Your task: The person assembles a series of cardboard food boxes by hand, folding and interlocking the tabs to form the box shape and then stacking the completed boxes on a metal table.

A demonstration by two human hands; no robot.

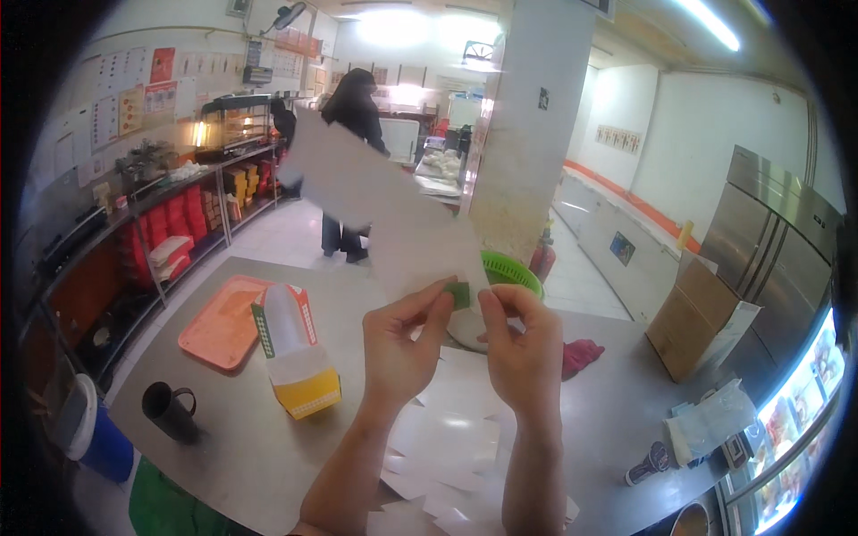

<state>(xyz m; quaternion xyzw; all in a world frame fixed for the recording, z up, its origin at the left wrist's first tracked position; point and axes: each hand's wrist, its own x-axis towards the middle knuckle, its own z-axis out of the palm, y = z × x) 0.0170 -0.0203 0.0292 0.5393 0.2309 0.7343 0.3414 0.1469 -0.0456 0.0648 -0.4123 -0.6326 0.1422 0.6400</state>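
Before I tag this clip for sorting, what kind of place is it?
Probably a fast-food kitchen: a steel table with an orange tray, shelves of red boxes, and a steel fridge. Both hands hold up a flat white sheet.

Yellow-white carton (299,357) on table; brown box (693,322) right; wall posters (134,103).

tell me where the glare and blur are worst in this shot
Head view: the ceiling lights blow out to white glare; the flat white carton pinched by the left hand and right hand is motion-smeared; the steel table shows soft reflections; straight edges bow toward the dark fisheye rim.
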